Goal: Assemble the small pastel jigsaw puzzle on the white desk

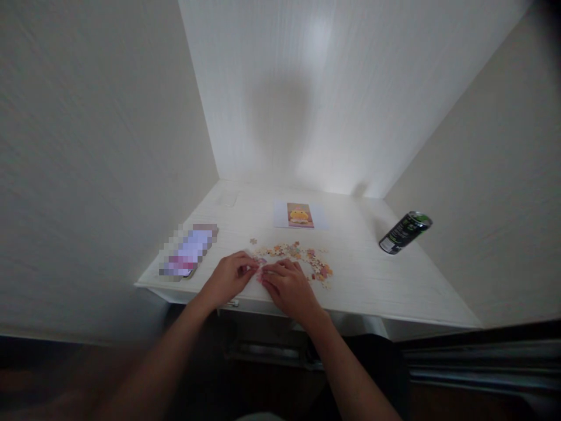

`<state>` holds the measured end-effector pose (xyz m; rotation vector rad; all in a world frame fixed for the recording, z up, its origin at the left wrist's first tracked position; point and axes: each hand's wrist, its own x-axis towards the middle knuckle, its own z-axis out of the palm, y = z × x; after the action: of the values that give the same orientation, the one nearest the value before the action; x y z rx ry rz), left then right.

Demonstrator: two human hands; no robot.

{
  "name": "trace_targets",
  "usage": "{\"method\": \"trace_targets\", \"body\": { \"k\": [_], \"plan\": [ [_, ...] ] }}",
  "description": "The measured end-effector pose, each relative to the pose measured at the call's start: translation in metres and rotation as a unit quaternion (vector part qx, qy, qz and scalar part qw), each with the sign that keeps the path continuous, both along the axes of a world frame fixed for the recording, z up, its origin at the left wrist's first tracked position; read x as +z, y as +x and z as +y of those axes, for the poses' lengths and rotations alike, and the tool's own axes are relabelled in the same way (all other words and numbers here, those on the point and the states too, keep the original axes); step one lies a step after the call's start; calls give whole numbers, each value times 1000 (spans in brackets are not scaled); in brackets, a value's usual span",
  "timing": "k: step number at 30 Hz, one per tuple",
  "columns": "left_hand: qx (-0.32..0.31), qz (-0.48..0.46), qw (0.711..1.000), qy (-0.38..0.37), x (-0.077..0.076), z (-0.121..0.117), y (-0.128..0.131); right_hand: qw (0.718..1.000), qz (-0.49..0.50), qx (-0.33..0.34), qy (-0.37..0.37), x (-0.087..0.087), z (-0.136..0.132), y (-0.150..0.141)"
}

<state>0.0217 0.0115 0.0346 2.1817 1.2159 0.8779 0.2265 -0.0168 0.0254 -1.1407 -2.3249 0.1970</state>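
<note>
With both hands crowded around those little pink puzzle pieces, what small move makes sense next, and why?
I'd probably ease the right hand back slightly. Its fingers and the left hand's close in around the pink pieces, partly covering them, so how they fit is hard to see.

Phone screen (189,254) pixelated, unreadable; pinkish pcs (259,273) partly hidden b/w fingers; can txt too small.
</note>
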Motion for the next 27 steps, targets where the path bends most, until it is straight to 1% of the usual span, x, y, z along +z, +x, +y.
{"method": "trace_targets", "body": {
  "k": [4,10,15,20,24,27],
  "plan": [
    [25,25,999,42,-4,14,-7,1000,1,1,0,0,1,-1],
    [-12,76,994,74,-10,28,-5,999,21,-7,-26,1,1,1],
    [-17,89,992,90,-13,31,-4,999,29,-7,-27,-1,1,2],
    [-29,95,989,106,-15,30,-10,998,54,6,-38,-2,2,3],
    [-27,92,988,118,-15,28,-17,995,82,-2,-50,-4,7,5],
    [-30,92,988,122,-14,27,-17,995,85,-17,-49,-6,11,4]
  ]
}}
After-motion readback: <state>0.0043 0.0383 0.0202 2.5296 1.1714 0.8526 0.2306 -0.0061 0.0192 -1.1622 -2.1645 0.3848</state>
